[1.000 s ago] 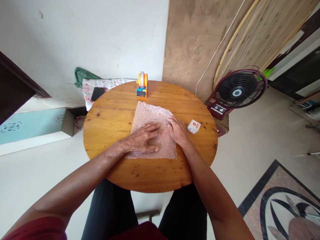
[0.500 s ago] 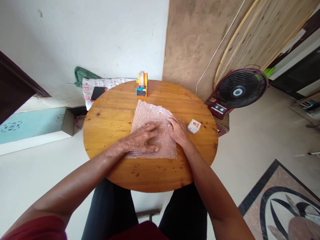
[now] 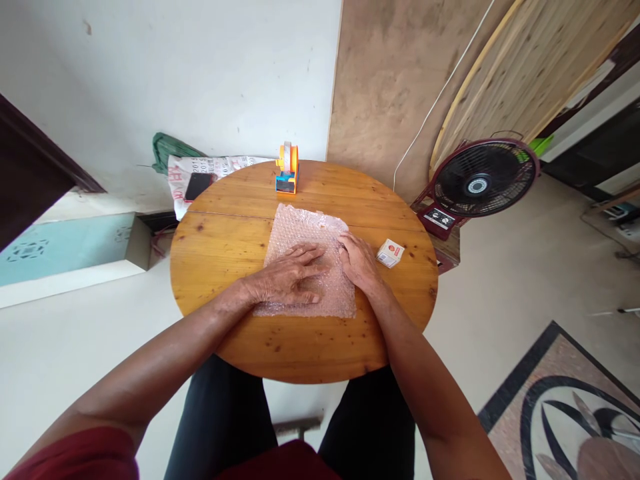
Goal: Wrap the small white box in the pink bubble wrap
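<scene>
A sheet of pinkish, see-through bubble wrap (image 3: pixel 313 230) lies spread on the round wooden table (image 3: pixel 220 247). My left hand (image 3: pixel 290 275) rests flat across its left and middle part, fingers apart and palm down. At the sheet's right edge lies my right hand (image 3: pixel 359 263), its fingers loosely bent and touching the wrap. Just right of that hand sits a small white and red box (image 3: pixel 391 253), apart from it. An orange and blue tape dispenser (image 3: pixel 287 175) with a roll of tape stands at the table's far edge.
A dark red fan (image 3: pixel 477 185) stands beyond the table's right side. Behind the left edge, a dark phone (image 3: pixel 199 187) lies on a white printed sack (image 3: pixel 227 165), near a green bag (image 3: pixel 173 150). The wall is close behind the table.
The camera view has shifted slightly. Both hands stay in nearly the same place on the bubble wrap, and the box and tape dispenser have not moved on the table.
</scene>
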### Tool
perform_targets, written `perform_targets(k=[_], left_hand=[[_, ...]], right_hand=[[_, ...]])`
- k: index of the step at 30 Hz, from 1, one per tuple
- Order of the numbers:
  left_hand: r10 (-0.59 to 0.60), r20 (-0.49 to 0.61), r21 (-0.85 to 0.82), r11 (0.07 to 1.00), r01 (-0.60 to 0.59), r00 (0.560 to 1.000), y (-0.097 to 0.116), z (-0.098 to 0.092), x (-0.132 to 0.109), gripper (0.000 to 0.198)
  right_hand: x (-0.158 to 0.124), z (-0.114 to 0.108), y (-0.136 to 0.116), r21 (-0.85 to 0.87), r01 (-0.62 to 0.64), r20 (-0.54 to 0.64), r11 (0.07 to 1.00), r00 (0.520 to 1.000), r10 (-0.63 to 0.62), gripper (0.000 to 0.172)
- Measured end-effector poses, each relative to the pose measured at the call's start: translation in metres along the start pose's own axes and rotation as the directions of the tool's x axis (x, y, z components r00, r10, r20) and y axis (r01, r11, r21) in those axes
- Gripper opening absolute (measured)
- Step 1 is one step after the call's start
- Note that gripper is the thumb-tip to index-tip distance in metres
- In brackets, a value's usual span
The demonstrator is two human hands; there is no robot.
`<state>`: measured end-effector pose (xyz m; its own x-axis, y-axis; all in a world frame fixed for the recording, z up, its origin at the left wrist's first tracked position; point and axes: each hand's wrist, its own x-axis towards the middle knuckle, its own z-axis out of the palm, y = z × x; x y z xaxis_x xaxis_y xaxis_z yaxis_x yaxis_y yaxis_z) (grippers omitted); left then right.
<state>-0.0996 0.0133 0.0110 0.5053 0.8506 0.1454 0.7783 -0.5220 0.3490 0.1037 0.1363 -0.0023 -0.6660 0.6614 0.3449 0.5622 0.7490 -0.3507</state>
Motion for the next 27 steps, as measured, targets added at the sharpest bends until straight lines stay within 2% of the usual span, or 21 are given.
perform_targets(k=[6, 13, 21, 27], left_hand=[[-0.009, 0.004, -0.003, 1.000, 0.009, 1.000, 0.0025, -0.0024, 0.0005, 0.074], [-0.010, -0.005, -0.013, 1.000, 0.010, 1.000, 0.0035, -0.0028, 0.0008, 0.072], [0.000, -0.004, 0.011, 1.000, 0.000, 1.000, 0.0016, -0.0010, 0.0008, 0.073], [-0.017, 0.002, -0.001, 1.000, 0.017, 1.000, 0.0017, -0.0013, 0.0003, 0.074]], right_hand=[[-0.0002, -0.0012, 0.0008, 0.073, -0.006, -0.102, 0.997, 0.995, 0.014, 0.034], [-0.0032, -0.0083, -0.0058, 0.071, -0.005, -0.193, 0.997, 0.981, 0.019, 0.033], [-0.0045, -0.0081, -0.0050, 0.004, -0.029, -0.123, 1.000, 0.992, 0.029, 0.027], [-0.0052, -0.0077, -0.0030, 0.051, -0.011, -0.173, 0.999, 0.985, 0.020, 0.025]])
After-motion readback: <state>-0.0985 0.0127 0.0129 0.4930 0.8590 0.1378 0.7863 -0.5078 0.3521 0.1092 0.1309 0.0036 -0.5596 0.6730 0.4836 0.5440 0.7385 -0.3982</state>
